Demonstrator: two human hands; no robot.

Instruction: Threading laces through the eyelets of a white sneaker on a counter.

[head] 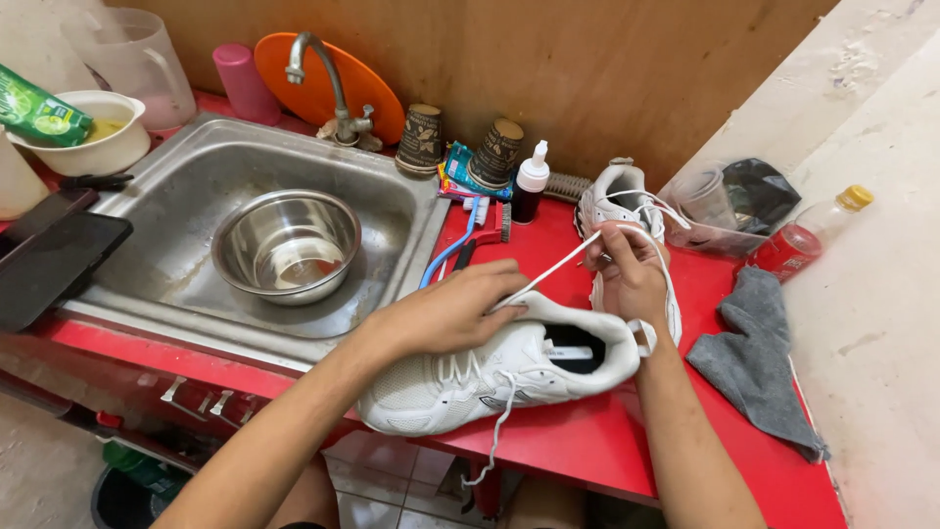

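Note:
A white sneaker (470, 382) lies on its side on the red counter (627, 446), toe hanging over the front edge. My left hand (452, 312) rests on its upper and pinches a white shoelace (553, 269). The lace runs taut up to my right hand (630, 272), which grips its other part above the heel. One loose lace end dangles below the counter edge. A second white sneaker (619, 201) stands behind my right hand, partly hidden by it.
A steel sink (186, 176) with a metal bowl (287, 245) and tap lies left. Brushes (468, 235), two paper cups, a small dropper bottle (530, 182), a grey cloth (759, 362), a plastic bottle (808, 235) and a clear tub sit on the counter.

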